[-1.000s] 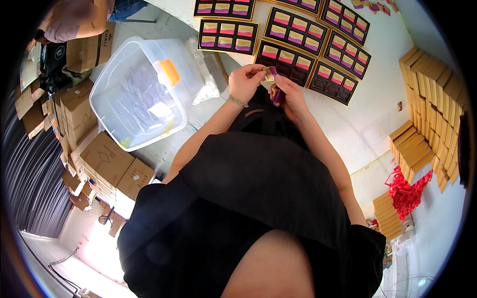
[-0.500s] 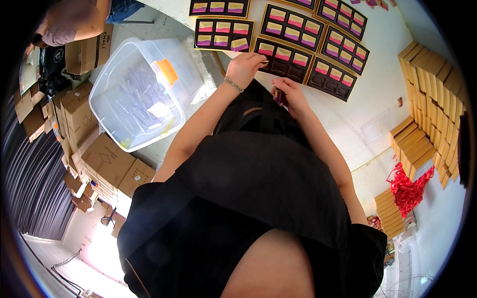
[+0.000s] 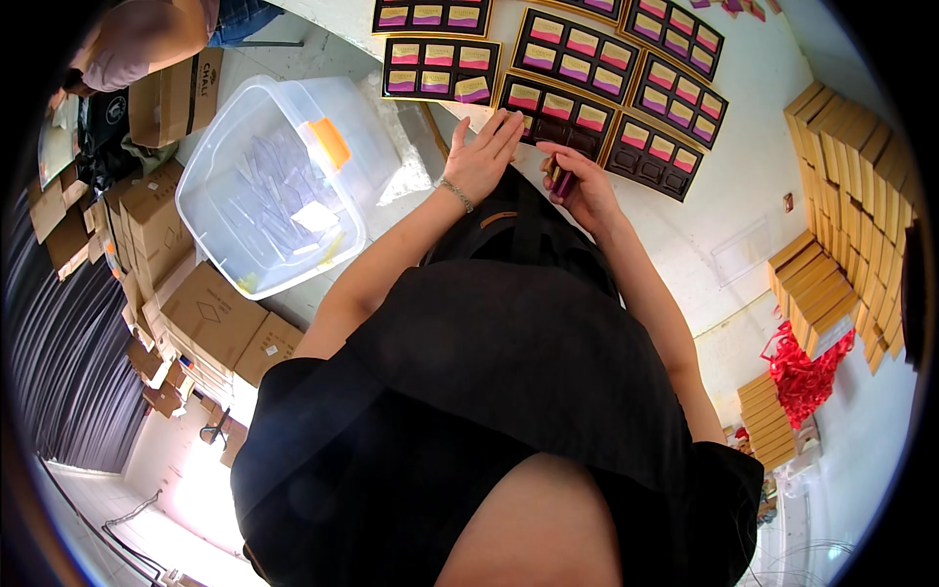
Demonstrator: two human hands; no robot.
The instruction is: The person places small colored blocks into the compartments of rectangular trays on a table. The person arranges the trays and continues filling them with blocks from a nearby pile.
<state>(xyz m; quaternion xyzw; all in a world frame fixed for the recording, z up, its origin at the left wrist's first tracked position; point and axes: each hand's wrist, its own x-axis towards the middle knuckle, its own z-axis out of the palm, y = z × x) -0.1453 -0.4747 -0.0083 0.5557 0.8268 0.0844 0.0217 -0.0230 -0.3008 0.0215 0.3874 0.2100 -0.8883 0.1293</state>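
My left hand [image 3: 479, 158] lies flat, fingers stretched out, its fingertips at the near-left corner of a dark compartment tray [image 3: 559, 135]. Pink-and-gold wrapped pieces fill that tray's far row; a piece shows beside my fingertips in the near row, and the other near compartments are bare. Just right of it, my right hand [image 3: 590, 193] is closed around small purple-and-gold wrapped pieces [image 3: 561, 182], their number partly hidden by the fingers. A second tray [image 3: 675, 182] to the right has pink pieces in its far row only. In the left tray [image 3: 395, 82], one purple piece [image 3: 471, 90] sits tilted.
Several filled trays [image 3: 577, 61] stand farther back on the white table [image 3: 675, 235]. Left of the table is a clear plastic bin [image 3: 367, 127] with translucent strips inside. Stacked gold-brown boxes [image 3: 812, 284] and red shredded filler [image 3: 807, 367] are at right. Another person [image 3: 171, 34] is at the far left.
My left fingers have straightened from a pinch at the tray, and that hand has shifted slightly nearer me. The right hand has turned a little, showing more of the wrapped pieces.
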